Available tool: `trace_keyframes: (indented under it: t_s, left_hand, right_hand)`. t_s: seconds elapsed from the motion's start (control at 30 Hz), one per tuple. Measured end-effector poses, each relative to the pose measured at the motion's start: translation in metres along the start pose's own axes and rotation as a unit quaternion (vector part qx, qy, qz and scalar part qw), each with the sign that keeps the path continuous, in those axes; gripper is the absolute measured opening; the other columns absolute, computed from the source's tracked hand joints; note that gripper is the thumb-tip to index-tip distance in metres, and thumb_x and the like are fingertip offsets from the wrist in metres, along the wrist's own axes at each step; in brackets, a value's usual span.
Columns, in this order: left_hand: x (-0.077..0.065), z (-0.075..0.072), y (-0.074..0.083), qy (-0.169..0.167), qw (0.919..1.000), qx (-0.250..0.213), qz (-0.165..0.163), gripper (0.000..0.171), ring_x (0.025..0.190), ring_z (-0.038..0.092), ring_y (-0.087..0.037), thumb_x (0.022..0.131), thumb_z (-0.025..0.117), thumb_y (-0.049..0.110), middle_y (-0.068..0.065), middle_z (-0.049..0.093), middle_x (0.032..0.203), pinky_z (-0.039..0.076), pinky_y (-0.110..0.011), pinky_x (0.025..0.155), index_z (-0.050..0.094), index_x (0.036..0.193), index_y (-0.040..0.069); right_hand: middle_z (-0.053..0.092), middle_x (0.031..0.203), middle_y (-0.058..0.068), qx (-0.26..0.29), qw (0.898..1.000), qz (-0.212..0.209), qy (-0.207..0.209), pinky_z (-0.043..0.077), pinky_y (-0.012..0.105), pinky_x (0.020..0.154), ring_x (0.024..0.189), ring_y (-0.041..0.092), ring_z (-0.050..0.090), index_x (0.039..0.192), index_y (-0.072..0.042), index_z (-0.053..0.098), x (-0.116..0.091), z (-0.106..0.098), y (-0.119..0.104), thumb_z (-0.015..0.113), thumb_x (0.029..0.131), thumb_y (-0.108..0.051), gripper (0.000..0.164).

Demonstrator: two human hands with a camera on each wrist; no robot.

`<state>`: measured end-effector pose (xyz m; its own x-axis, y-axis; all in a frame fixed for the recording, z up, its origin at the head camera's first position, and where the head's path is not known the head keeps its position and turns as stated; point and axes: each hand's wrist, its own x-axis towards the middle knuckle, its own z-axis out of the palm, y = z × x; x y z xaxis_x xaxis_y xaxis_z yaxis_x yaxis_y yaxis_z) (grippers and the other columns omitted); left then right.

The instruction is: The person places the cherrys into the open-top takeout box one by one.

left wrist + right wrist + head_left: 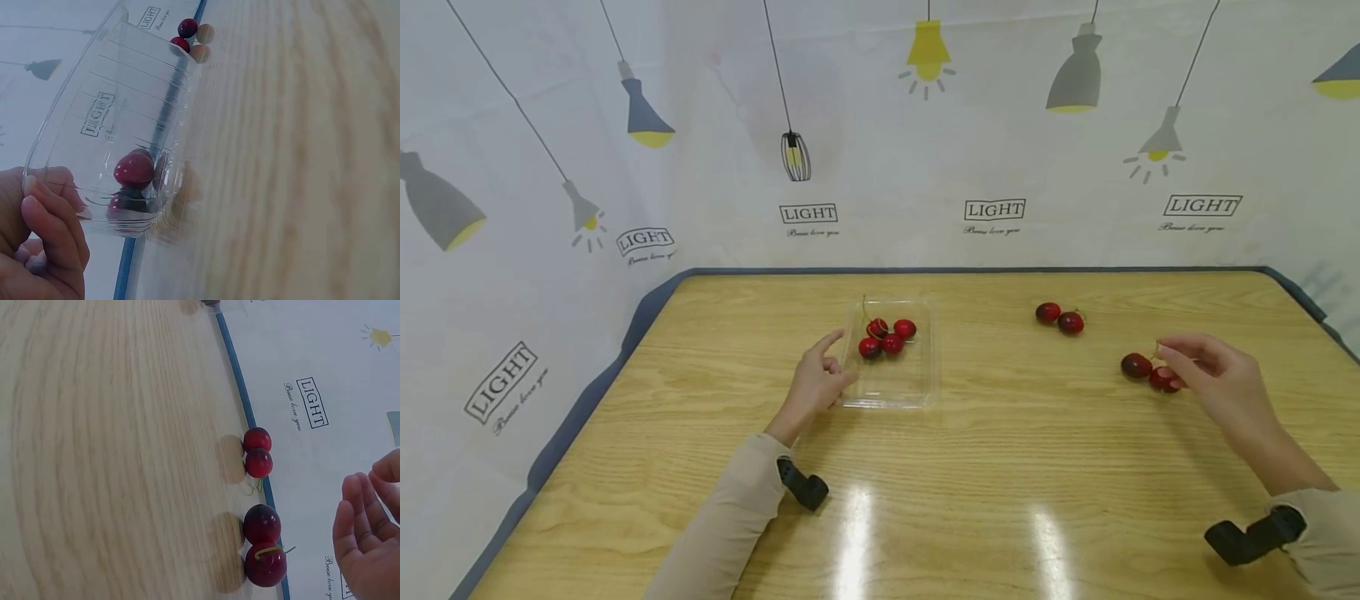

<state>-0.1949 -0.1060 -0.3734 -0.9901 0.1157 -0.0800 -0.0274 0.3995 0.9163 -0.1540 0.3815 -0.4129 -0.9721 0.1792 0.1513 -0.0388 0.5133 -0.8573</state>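
My left hand (817, 377) grips the left side of a clear plastic container (925, 367), its fingers at the rim (39, 140) in the left wrist view. Several dark red cherries (892, 343) lie inside, one with a long stem. On the right, my right hand (1225, 379) hovers over a pair of cherries (1136, 366), fingers loosely bent and overlapping one cherry in the head view. The right wrist view has the right hand (372, 534) apart from that pair (265, 564), whose green stem (270, 551) stands free, and nothing is between its fingers.
Another pair of cherries (1070, 322) rests farther back, between the container and my right hand. The wooden table (1000, 467) ends at a blue border (970, 269), behind which hangs a white cloth (880, 108) printed with lamps.
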Motion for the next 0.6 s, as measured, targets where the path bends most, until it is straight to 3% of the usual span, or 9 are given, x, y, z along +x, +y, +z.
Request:
trace_keyframes:
  t_s: [0.3, 0.6]
  left_hand:
    - [0.0, 0.0, -0.001, -0.001, 1.0, -0.003, -0.004, 0.066, 0.034, 0.032, -0.01, 0.077, 0.059, 0.001, 0.001, 0.037, 0.05, 0.028, -0.023, 0.035, 0.034, 0.136, 0.015]
    - [0.0, 0.0, -0.001, -0.003, 1.0, -0.009, -0.001, 0.066, 0.033, 0.032, -0.01, 0.077, 0.058, 0.0, 0.0, 0.037, 0.051, 0.028, -0.023, 0.035, 0.033, 0.137, 0.014]
  right_hand:
    - [0.058, 0.092, -0.008, -0.006, 1.0, 0.017, -0.008, 0.047, 0.015, 0.059, 0.074, 0.001, 0.057, 0.118, -0.004, 0.052, -0.01, -0.006, 0.005, 0.054, 0.086, -0.035, 0.044]
    - [0.056, 0.091, -0.016, -0.041, 0.997, 0.045, -0.039, 0.048, 0.019, 0.06, 0.074, 0.001, 0.058, 0.117, -0.011, 0.051, -0.015, -0.011, 0.016, 0.052, 0.085, -0.042, 0.045]
